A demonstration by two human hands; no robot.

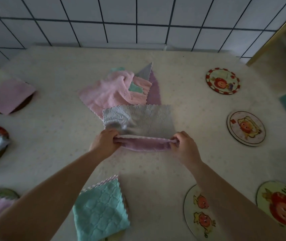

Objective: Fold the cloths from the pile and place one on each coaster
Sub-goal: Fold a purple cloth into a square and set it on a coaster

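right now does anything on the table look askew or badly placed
Mostly tidy. The folded teal waffle cloth sits off-centre, hiding nearly all of its coaster, and the folded pink cloth far left overhangs its round dark coaster.

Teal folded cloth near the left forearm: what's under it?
The teal folded cloth lies on a coaster, of which only a thin dark edge shows along its right side. The coaster's pattern is hidden.

Bare tablecloth (55, 129) lies open between the cloth pile (121, 87) and left-side coasters; right of centre, four uncovered coasters (246, 128) (flat) obstruct nothing.
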